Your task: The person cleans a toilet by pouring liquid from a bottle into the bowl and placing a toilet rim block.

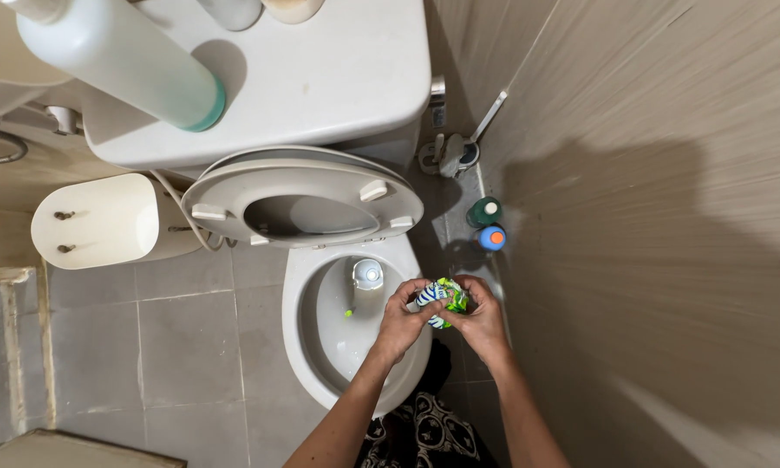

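The seat point(303, 201) of the toilet point(355, 347) stands raised against the tank point(320, 78), so the bowl is open. Over its right rim the left hand point(400, 319) pinches a small green and white packet point(442, 299) (crumpled, it seems), and the right hand point(481, 319) curls closed on its other side.

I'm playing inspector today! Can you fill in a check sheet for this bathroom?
Surface: grey tiled floor; open toilet bowl, seat raised.
Job's things: small green, white and blue packet, held over the bowl's rim.
Clutter: two bottles on the floor by the wall; toilet brush in the corner; bottles on the tank.
Hands: left hand and right hand both grip the packet.
Cables: thin hose beside the tank.
Surroundings: beige tiled wall; white bin at the left.
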